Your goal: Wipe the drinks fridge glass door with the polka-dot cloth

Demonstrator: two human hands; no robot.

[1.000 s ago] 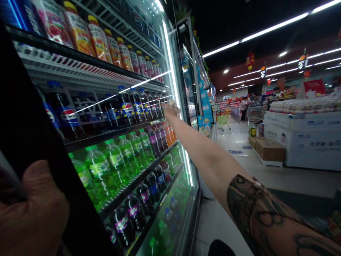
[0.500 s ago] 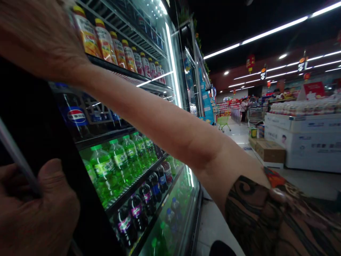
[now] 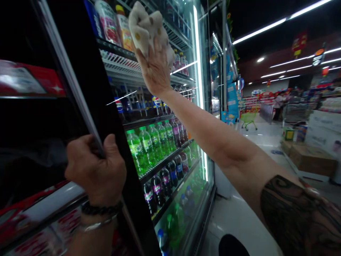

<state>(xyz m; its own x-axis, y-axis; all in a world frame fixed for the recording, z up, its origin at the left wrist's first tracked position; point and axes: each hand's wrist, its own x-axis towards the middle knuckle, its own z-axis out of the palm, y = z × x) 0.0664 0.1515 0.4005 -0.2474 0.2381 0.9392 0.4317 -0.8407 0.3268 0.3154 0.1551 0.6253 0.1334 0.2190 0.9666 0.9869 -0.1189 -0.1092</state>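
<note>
Firmly, the right hand (image 3: 154, 69) presses a crumpled off-white cloth (image 3: 147, 30) with small yellow spots against the upper glass of a drinks cooler (image 3: 198, 71). The cloth covers the fingers, so they show only as bunched into it, with the back of the hand facing the camera. The right arm stretches across from the near right, with a dark tattoo (image 3: 290, 217) on the forearm.

The left hand (image 3: 94, 170) is clenched around the black door frame (image 3: 113, 142) of the cooler, lower and nearer, with a beaded bracelet (image 3: 101, 209) and a silver bangle (image 3: 96, 224) on its wrist. Left of that frame, a dark glass pane (image 3: 32, 142) reflects red and white shapes.

Behind the glass, juice bottles (image 3: 124, 30) stand on the top shelf, with Pepsi bottles (image 3: 157, 101) below them. Lower down are green soda bottles (image 3: 138, 151), then dark bottles with purple labels (image 3: 157, 192).

Off to the far right, along the aisle, stand a small green shopping cart (image 3: 249, 119), a wire cart (image 3: 295, 112), cardboard boxes (image 3: 311, 160) and a shopper (image 3: 278, 105).
</note>
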